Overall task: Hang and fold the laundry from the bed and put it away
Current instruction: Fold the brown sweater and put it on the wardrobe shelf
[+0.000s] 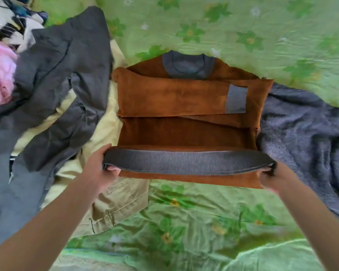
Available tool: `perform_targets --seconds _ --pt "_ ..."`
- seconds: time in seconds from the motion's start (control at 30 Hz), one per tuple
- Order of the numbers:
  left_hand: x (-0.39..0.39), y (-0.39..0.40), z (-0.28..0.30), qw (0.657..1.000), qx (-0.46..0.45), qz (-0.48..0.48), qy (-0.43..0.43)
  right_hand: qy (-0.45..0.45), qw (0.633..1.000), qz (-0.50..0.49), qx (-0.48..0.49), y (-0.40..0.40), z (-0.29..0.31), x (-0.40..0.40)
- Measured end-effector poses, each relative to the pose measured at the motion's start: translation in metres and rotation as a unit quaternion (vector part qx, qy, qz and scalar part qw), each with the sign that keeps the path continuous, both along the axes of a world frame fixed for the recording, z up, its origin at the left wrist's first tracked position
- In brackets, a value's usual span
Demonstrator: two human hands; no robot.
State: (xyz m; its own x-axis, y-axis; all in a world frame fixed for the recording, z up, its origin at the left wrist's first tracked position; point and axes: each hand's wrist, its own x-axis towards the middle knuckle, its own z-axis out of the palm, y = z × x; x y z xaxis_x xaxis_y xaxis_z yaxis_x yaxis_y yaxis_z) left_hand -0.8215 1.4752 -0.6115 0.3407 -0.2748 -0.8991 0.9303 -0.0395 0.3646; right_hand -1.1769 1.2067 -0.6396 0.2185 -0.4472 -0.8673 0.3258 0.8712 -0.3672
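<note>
A brown sweatshirt [172, 100] with grey collar, cuff and hem band lies on the green flowered bedsheet [243, 30], its sleeves folded across the chest. Its grey ribbed hem band [186, 160] is lifted off the bed. My left hand [98, 169] grips the band's left corner, and my right hand [272, 176] grips its right corner. The bottom part of the sweatshirt curves up from the bed between my hands.
A dark grey jacket [67, 75] and pale yellow trousers [115, 204] lie to the left, with a pink garment [0, 75] and a black-and-white cloth [10, 22] beyond. A grey fuzzy sweater [301, 130] lies to the right.
</note>
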Motion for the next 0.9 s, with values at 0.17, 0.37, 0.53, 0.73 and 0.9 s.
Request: perform_targets --seconds 0.17,0.37,0.53,0.73,0.9 --pt "0.015 -0.037 -0.026 0.992 -0.050 0.119 -0.005 0.045 0.992 -0.122 0.003 -0.025 -0.030 0.031" --pt "0.003 -0.058 -0.042 0.965 0.108 -0.026 -0.237 0.095 0.985 0.035 -0.139 0.001 -0.038 0.029" --pt "0.011 -0.057 -0.062 0.496 0.191 -0.405 -0.744 0.437 0.589 0.386 -0.559 -0.001 -0.051 0.029" --pt "0.069 -0.090 -0.068 0.123 0.121 -0.622 -0.764 0.534 0.284 0.525 -0.599 -0.045 -0.050 0.038" --pt "0.085 -0.097 -0.076 0.083 0.129 -0.673 -0.724 0.566 0.243 0.568 -0.545 -0.053 -0.063 0.037"
